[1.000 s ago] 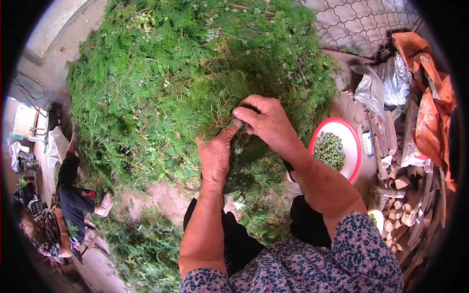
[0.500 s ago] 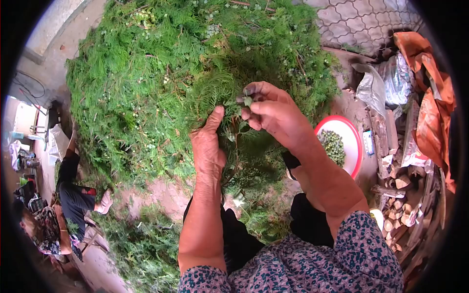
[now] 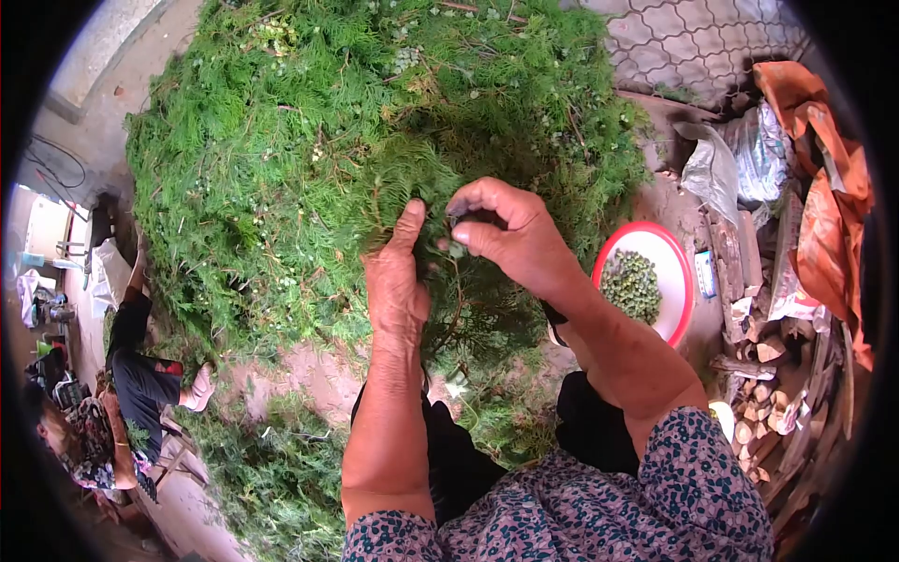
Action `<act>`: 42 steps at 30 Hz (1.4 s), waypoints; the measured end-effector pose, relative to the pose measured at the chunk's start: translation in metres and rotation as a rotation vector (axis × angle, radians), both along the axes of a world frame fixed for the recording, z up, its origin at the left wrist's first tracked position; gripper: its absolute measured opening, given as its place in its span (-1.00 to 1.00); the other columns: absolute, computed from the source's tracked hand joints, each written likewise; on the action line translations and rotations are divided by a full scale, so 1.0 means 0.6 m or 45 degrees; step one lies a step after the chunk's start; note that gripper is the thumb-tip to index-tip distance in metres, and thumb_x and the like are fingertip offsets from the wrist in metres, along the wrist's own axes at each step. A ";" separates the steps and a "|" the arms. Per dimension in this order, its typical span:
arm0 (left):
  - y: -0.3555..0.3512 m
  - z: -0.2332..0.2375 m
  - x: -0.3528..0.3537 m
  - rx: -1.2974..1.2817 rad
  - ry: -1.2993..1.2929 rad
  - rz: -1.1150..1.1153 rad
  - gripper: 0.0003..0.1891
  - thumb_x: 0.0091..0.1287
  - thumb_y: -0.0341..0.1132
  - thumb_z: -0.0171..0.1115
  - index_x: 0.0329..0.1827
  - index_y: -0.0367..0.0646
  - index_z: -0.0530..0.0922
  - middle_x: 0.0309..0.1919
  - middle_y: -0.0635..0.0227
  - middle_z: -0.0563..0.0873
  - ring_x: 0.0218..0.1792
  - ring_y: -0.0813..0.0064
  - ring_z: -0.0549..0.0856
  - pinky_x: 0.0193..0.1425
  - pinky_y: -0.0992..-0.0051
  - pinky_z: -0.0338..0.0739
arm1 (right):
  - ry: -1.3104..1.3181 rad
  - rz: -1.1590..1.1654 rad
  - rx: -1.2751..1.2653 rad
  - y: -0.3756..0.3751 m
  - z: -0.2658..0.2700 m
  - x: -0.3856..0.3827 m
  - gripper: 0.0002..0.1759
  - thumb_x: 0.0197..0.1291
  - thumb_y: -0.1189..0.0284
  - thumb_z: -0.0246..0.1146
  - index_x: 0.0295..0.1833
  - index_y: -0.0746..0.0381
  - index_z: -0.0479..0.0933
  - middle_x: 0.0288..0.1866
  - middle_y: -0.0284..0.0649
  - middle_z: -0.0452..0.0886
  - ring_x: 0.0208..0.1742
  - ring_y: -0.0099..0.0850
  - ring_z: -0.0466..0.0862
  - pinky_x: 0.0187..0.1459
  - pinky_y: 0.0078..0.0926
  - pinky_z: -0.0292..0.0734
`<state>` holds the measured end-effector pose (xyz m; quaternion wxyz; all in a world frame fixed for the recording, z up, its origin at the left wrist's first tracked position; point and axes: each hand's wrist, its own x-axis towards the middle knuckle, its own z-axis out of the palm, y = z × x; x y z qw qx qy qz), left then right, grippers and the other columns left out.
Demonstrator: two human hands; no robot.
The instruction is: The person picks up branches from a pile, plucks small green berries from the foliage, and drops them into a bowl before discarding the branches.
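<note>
My left hand (image 3: 395,281) is closed around the stem of a leafy evergreen branch (image 3: 403,173), thumb pointing up along it. Just to the right, my right hand (image 3: 515,229) has its thumb and forefinger curled together against the foliage. A small green cone (image 3: 458,247) shows partly at the thumb tip; the fingers hide the rest. Beneath both hands, the lower twigs (image 3: 459,309) of the branch hang down in shadow. A white basin with a red rim (image 3: 691,281) stands beside my right forearm, holding a heap of small green cones (image 3: 629,286).
A large pile of cut evergreen branches (image 3: 253,169) spreads ahead, with more greenery (image 3: 272,478) at lower left. Another person (image 3: 140,375) sits at the left. Firewood (image 3: 763,412), an orange sheet (image 3: 829,215) and plastic bags (image 3: 749,155) line the right side.
My right hand has moved slightly down and left, closer to the branch, and its fingers have curled inward. The left hand keeps its hold on the branch, almost unmoved.
</note>
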<state>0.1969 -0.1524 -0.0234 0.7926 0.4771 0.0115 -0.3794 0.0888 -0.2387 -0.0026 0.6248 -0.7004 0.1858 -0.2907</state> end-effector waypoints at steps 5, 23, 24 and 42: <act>0.004 0.005 -0.005 0.068 0.015 -0.211 -0.74 0.18 -0.25 0.27 -0.12 -0.12 0.50 -0.37 0.44 0.63 -0.48 0.56 0.57 -0.55 0.57 0.37 | 0.054 -0.040 0.174 -0.029 0.016 -0.012 -0.88 0.07 0.60 0.13 -0.23 0.34 0.48 -0.50 -0.37 0.47 -0.52 -0.64 0.45 -0.46 -0.67 0.40; 0.009 0.027 -0.018 0.135 -0.173 -0.369 -0.56 -0.01 -0.62 0.19 0.00 -0.32 0.37 -0.23 0.23 0.62 -0.28 0.46 0.62 -0.09 0.49 0.49 | 0.160 -0.085 0.210 -0.011 -0.003 -0.011 -0.79 -0.02 0.57 0.24 -0.21 0.35 0.49 -0.37 -0.25 0.57 -0.47 -0.58 0.51 -0.42 -0.58 0.43; 0.008 0.025 -0.019 0.134 -0.174 -0.369 -0.56 -0.01 -0.62 0.19 0.00 -0.32 0.37 -0.23 0.23 0.62 -0.28 0.46 0.62 -0.09 0.49 0.49 | 0.145 -0.097 0.224 -0.011 -0.003 -0.011 -0.80 -0.01 0.57 0.24 -0.20 0.34 0.50 -0.37 -0.26 0.56 -0.45 -0.58 0.51 -0.40 -0.59 0.43; -0.002 0.050 -0.045 0.127 -0.729 -0.540 -0.51 -0.03 -0.60 0.32 -0.01 -0.33 0.36 -0.15 0.21 0.60 -0.25 0.49 0.60 -0.16 0.52 0.52 | 0.164 -0.234 -0.413 -0.011 -0.005 -0.015 -0.85 -0.04 0.53 0.26 -0.29 0.34 0.56 -0.36 -0.17 0.52 -0.39 -0.40 0.54 -0.32 -0.48 0.42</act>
